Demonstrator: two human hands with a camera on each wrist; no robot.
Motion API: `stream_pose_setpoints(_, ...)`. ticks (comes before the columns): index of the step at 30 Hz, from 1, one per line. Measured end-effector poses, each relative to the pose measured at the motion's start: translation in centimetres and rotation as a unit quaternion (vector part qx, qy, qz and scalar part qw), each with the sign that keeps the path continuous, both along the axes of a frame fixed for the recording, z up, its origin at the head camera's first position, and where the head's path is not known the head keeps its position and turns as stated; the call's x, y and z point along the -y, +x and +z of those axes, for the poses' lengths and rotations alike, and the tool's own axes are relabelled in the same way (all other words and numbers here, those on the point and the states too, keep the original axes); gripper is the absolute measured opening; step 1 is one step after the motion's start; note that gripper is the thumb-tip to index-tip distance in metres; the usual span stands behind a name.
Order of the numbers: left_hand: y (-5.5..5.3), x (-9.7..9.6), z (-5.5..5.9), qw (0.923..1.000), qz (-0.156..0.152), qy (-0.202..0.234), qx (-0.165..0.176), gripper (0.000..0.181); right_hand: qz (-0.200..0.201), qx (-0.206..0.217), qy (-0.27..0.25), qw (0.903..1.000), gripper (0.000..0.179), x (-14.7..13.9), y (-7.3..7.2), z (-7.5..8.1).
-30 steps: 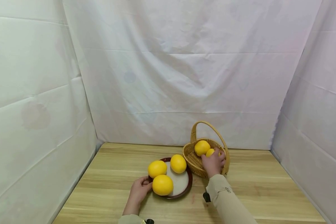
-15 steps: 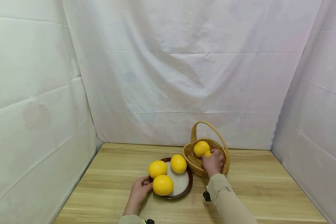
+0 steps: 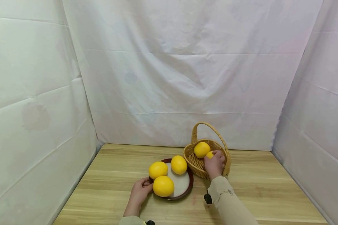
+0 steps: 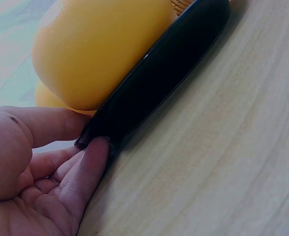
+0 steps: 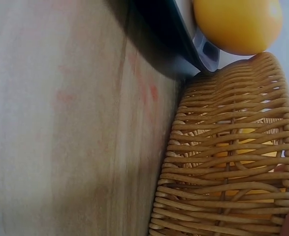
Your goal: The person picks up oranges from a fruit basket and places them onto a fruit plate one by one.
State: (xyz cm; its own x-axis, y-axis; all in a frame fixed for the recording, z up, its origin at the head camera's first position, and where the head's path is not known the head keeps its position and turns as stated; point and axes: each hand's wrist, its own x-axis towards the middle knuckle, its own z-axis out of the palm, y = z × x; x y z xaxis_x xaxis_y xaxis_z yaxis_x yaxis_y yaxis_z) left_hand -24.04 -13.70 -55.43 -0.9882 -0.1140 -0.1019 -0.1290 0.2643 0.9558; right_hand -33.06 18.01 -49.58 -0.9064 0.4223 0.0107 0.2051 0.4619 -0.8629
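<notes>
My left hand pinches the left rim of a round plate, white inside with a dark red-brown rim. Three smooth yellow, rounded fruits lie on it: a front fruit, a left fruit and a back fruit. Right beside the plate stands a woven wicker basket with a tall handle. Inside the basket, my right hand grips a yellow fruit, mostly covered by the fingers. Another yellow fruit lies to its left in the basket. The right wrist view shows the basket's woven wall hiding most of that hand.
Everything stands on a light wood-grain tabletop. White cloth hangs behind it and along both sides. The basket handle arches over the basket behind the right hand.
My right hand has settled slightly lower in the basket with its fruit. The other fruit there has shifted a little left and nearer. The left hand and plate have stayed put.
</notes>
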Motion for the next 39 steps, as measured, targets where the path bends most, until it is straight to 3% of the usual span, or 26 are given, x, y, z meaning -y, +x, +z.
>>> stream_pose_setpoints(8,0.0,0.0,-0.1,1.0,0.003,-0.003,-0.001,0.05,-0.006,-0.032,-0.012,0.9994,0.042,0.1,0.4,0.1)
stream_pose_setpoints(16,0.0,0.1,0.3,0.9999,0.01,-0.005,0.003,0.051,0.006,-0.094,-0.072,0.993,0.048,-0.3,0.2,-0.1)
stream_pose_setpoints(30,0.1,0.0,0.3,0.9998,0.009,-0.008,0.014,0.051,0.041,-0.112,-0.109,0.9869,0.054,-0.9,0.8,-0.6)
stream_pose_setpoints(39,0.1,0.1,0.5,1.0,0.003,0.0,0.006,0.05,0.073,-0.094,-0.137,0.9833,0.07,-1.4,1.0,-0.7)
